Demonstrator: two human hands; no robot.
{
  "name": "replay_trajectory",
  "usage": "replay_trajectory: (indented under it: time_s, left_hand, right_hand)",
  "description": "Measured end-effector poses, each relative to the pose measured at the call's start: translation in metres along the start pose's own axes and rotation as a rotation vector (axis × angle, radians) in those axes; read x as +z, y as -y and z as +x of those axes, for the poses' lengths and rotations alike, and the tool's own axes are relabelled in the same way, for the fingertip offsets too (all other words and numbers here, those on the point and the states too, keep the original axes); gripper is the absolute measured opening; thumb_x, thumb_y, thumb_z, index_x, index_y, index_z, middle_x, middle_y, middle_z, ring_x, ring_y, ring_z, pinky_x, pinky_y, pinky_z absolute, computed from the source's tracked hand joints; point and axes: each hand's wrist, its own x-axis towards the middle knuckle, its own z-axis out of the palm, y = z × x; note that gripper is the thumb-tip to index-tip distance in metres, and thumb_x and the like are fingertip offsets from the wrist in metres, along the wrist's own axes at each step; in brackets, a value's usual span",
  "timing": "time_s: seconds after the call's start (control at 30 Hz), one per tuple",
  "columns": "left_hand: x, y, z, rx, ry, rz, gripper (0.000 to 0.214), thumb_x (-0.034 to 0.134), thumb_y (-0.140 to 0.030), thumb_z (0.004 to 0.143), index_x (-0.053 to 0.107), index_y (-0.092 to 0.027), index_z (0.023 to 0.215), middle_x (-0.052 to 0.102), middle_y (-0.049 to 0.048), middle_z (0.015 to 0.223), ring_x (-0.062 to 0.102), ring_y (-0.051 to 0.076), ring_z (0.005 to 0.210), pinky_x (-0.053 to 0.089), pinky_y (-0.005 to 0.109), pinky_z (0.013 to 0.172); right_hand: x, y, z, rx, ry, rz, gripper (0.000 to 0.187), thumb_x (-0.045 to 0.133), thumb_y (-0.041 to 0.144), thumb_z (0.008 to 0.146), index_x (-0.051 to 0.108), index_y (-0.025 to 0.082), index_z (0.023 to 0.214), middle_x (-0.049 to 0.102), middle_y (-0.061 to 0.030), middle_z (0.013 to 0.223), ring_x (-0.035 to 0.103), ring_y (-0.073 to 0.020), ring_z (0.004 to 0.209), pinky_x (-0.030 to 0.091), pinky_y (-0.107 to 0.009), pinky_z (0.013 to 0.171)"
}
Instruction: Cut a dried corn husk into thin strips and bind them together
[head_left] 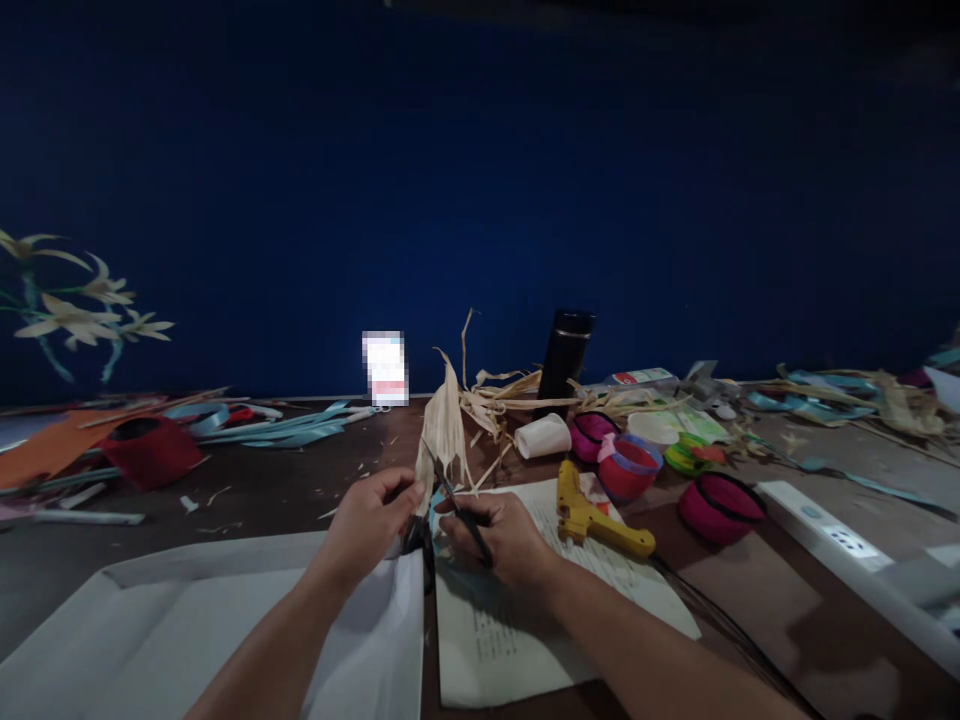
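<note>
My left hand pinches the lower end of a pale dried corn husk, which stands up from my fingers with a frayed lower right edge. In my right hand is a pair of dark scissors, fingers closed around the handles. The blades point up and left against the husk; whether they are cutting into it I cannot tell. Below my hands lie a printed booklet on the right and a large white sheet on the left.
A yellow glue gun rests on the booklet, its cord trailing right. Behind stand a black flask, a tipped white cup and more dried husks. A power strip lies right; a red round container and blue ribbons sit left.
</note>
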Motion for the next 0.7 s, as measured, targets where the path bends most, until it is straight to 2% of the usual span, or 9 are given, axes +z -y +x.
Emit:
replay_trajectory:
  time_s: [0.17,0.47,0.7]
  left_hand:
    - [0.0,-0.002,0.0,-0.016,-0.023,-0.004,0.033,0.053,-0.043,0.073,0.067,-0.016,0.087,0.053,-0.0033,0.055,0.043,0.011,0.047,0.034,0.02,0.049]
    - [0.0,0.002,0.001,-0.04,-0.016,0.005,0.028,0.055,-0.042,0.072,0.065,-0.017,0.081,0.059,-0.0021,0.063,0.046,0.01,0.051,0.036,0.019,0.049]
    - [0.001,-0.01,-0.001,-0.112,-0.038,0.027,0.024,0.057,-0.042,0.068,0.06,-0.018,0.069,0.05,-0.0062,0.049,0.041,0.009,0.042,0.033,0.019,0.044]
  right_hand:
    - [0.0,0.003,-0.001,-0.014,0.016,0.013,0.036,0.07,0.039,0.068,0.065,0.01,0.09,0.038,0.0068,0.048,0.027,-0.0029,0.039,0.022,-0.017,0.037]
    - [0.003,0.006,-0.001,-0.005,-0.013,0.04,0.037,0.071,0.04,0.066,0.065,0.01,0.086,0.036,0.0077,0.046,0.027,-0.0024,0.038,0.021,-0.017,0.036]
    - [0.002,0.007,-0.001,0.028,-0.025,0.055,0.038,0.071,0.043,0.065,0.064,0.011,0.085,0.04,0.0068,0.047,0.029,-0.0022,0.038,0.024,-0.016,0.036]
